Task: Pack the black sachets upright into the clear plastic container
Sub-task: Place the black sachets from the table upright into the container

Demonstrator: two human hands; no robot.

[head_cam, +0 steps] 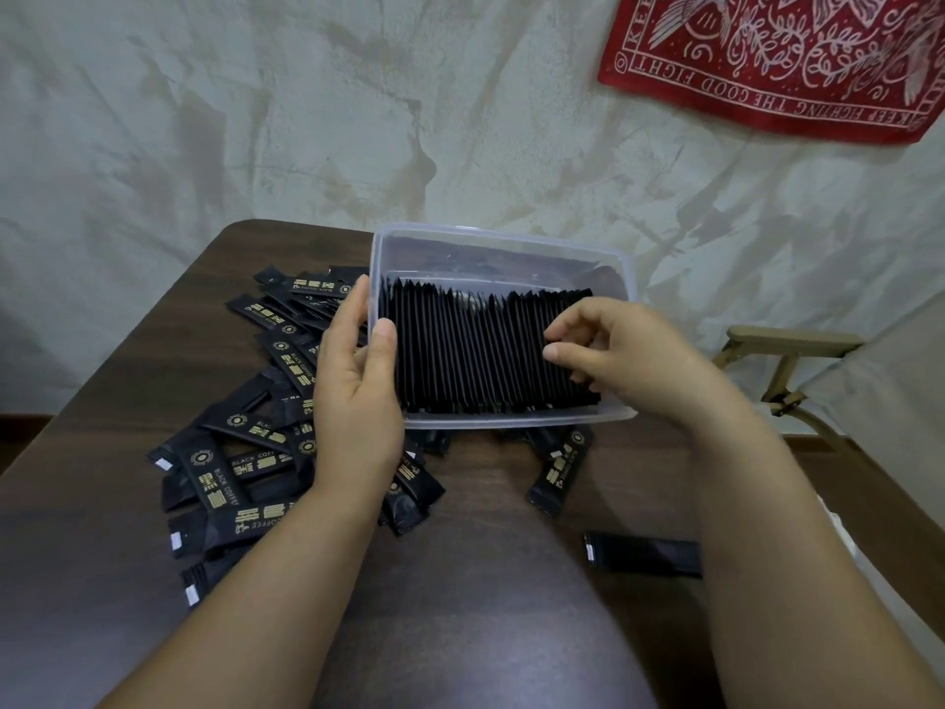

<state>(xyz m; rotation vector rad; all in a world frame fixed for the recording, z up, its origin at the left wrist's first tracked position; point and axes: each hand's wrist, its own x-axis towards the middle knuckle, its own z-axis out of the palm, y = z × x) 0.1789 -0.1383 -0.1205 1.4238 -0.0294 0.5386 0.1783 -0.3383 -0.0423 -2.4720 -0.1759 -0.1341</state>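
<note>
My left hand (358,396) grips the left short wall of the clear rectangular plastic container (511,239): the thumb lies over the rim on the inside and the other fingers are curled round the outside. The container is tilted with its opening toward me, at the far side of the dark brown wooden table (486,580). Inside it a tight row of black sachets (470,350) stands on edge and fills almost the whole length of the container. My right hand (624,350) is on the right end of this row, fingers bent, and it pinches a few sachets between the thumb tip and the curled fingers; how many, I cannot tell. On the table at the left lies a loose heap of black sachets with gold print (245,452), flat and crossing over each other. One more printed sachet (560,470) lies just beside the near edge of the container, and a plain black one (644,552) lies apart near my right forearm. Behind the table is a pale, rough, stained wall (307,120). A red patterned cloth with white lettering (777,58) hangs on it at the upper right, and a tan folding frame (787,360) stands at the right.
</note>
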